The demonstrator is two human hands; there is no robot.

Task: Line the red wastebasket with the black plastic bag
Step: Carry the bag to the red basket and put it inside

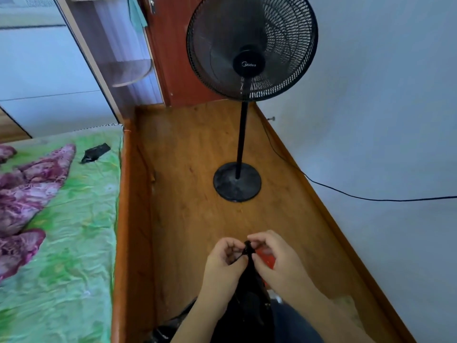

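Note:
A black plastic bag (249, 300) hangs bunched below my hands, its top gathered into a small twist. My left hand (223, 262) pinches that twist from the left and my right hand (274, 256) pinches it from the right, fingertips nearly touching. Only a small patch of the red wastebasket (268, 259) shows behind my right hand; the rest is hidden by my hands and the bag.
A black standing fan (251, 49) rises from its round base (237, 181) on the wooden floor ahead, its cable (346, 191) trailing right along the wall. A bed with a green sheet (71, 231) and a wooden side rail borders the left.

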